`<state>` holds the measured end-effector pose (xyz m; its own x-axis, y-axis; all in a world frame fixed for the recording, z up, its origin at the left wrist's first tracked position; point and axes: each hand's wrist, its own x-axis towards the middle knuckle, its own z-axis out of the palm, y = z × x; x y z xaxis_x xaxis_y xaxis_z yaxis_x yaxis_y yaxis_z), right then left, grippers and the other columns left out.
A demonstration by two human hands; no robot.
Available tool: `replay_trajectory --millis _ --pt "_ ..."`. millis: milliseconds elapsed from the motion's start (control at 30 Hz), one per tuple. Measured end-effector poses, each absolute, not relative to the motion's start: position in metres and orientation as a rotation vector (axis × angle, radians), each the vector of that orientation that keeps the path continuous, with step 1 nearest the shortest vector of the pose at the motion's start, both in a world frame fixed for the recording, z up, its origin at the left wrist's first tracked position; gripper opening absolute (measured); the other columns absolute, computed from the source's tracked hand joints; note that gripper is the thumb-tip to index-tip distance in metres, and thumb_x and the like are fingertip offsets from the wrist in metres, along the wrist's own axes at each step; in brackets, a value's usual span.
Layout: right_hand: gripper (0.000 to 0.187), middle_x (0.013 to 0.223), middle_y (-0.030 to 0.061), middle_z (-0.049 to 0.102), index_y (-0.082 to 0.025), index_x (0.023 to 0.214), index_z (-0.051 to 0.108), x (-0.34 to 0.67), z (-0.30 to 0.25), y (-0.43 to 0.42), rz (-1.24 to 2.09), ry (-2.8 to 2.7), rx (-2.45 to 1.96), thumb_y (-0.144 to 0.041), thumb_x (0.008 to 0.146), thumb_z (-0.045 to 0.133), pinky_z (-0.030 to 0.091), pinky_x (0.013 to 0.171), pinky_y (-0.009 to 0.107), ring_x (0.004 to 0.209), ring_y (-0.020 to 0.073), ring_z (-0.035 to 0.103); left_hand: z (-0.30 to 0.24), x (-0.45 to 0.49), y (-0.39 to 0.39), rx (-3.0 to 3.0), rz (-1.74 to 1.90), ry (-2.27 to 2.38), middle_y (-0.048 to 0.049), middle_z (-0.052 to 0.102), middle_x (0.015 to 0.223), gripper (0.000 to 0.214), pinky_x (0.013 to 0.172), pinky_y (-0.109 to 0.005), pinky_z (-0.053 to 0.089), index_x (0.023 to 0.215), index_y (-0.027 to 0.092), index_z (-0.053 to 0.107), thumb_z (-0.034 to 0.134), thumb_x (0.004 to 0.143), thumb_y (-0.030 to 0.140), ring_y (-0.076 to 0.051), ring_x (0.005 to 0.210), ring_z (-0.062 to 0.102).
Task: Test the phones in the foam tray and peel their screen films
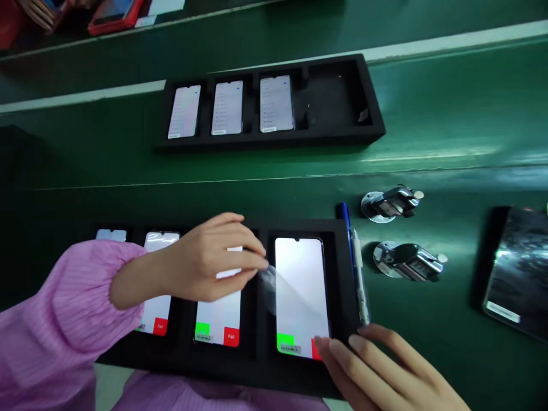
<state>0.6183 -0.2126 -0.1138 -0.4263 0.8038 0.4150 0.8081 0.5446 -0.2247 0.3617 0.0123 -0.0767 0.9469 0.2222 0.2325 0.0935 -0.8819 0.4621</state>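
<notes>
Film (269, 288) pinched beside a lit phone (299, 285)

Your left hand (209, 262) pinches the film between narrowed fingers at the left edge of the phone, rightmost in the near tray (257, 349). Your right hand (385, 368) overlaps the phone's lower right corner, fingers loosely spread; whether they press is unclear. A far tray (257, 143) holds 3 phones (276, 103).

Far chrome tally counter (391, 204), near chrome tally counter (409, 261) on green bench (299, 200), close together. Blue pen (343, 214), clear-barrelled pen (360, 279) alongside, both left of counters. Far right, I've got dark-screened phone (520, 265), white label (504, 311) at near end. Top left: red-cased phone (113, 12), white paper (166, 6) beside it.
</notes>
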Motion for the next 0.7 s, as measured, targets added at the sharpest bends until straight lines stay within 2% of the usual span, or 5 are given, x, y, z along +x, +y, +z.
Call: replay_trajectory --millis 133,233,367,600,700 --pt "0.023 0.089 0.0019 0.073 -0.022 0.095 0.075 0.622 -0.115 -0.161 0.227 -2.1 -1.285 -0.014 0.109 0.059 0.053 0.063 0.035 0.073 0.016 0.064 -0.08 0.331 0.016 2.84 0.284 0.747 -0.0083 0.078 0.126 0.022 0.113 -0.056 0.056 0.109 0.026 0.081 0.061 0.106 0.034 -0.03 0.119 0.074" --pt "0.017 0.094 0.0048 0.069 -0.029 0.099 0.073 0.625 -0.116 -0.126 0.395 -1.783 -1.517 -0.026 0.11 0.061 0.057 0.061 0.035 0.072 0.0174 0.065 -0.084 0.306 0.013 2.869 0.203 1.017 -0.0088 0.072 0.141 0.029 0.117 -0.069 0.05 0.103 0.029 0.082 0.06 0.107 0.048 -0.041 0.135 0.066" --pt "0.014 0.101 0.0036 0.071 -0.038 0.097 0.071 0.625 -0.109 -0.112 0.576 -1.443 -1.766 -0.039 0.108 0.062 0.061 0.065 0.043 0.078 0.0218 0.066 -0.097 0.294 0.011 2.84 0.175 1.032 -0.0083 0.06 0.162 0.027 0.125 -0.08 0.039 0.111 0.028 0.08 0.061 0.108 0.046 -0.045 0.146 0.059" --pt "0.015 0.105 0.0009 0.075 -0.035 0.097 0.068 0.617 -0.111 -0.132 0.618 -1.309 -1.718 -0.048 0.105 0.067 0.057 0.062 0.045 0.075 0.0224 0.066 -0.104 0.298 0.026 2.783 0.404 0.979 -0.0029 0.074 0.14 0.029 0.128 -0.077 0.038 0.093 0.028 0.082 0.065 0.106 0.047 -0.034 0.136 0.067" --pt "0.015 0.101 0.0009 0.074 -0.033 0.098 0.068 0.613 -0.114 -0.139 0.631 -1.311 -1.682 -0.046 0.104 0.069 0.052 0.059 0.043 0.071 0.0213 0.064 -0.092 0.3 0.014 2.782 0.443 0.875 0.0006 0.081 0.121 0.025 0.124 -0.069 0.049 0.087 0.028 0.079 0.068 0.106 0.041 -0.028 0.121 0.075"
